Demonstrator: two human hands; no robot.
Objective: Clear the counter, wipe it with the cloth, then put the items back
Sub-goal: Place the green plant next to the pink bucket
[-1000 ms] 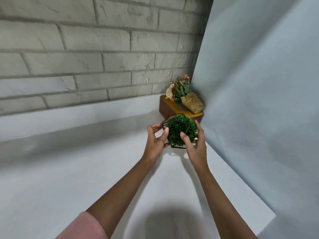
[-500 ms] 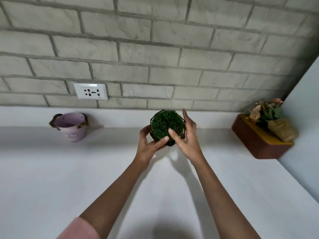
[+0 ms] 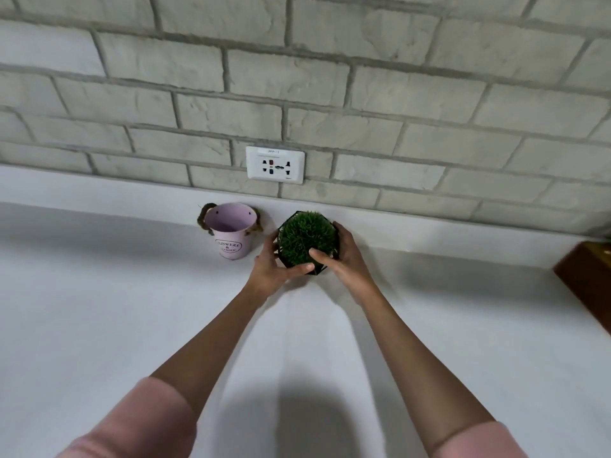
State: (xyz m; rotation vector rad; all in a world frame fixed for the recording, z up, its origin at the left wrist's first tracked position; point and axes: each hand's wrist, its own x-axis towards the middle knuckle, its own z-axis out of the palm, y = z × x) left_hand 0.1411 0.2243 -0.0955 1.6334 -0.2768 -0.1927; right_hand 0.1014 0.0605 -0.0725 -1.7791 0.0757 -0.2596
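Both hands, left hand point(image 3: 269, 271) and right hand point(image 3: 342, 259), fingers curled gripping grass ball planter point(image 3: 307, 241), steadying it beside pink bucket point(image 3: 230, 231), probably touching counter point(image 3: 99, 309).

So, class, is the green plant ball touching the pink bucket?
Apart. The head view shows a strip of white counter between the plant ball and the pink bucket.

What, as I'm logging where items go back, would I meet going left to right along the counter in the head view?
The pink bucket → the faux grass ball in a black wire frame, gripped by the left hand and right hand → the brown wooden box at the right edge.
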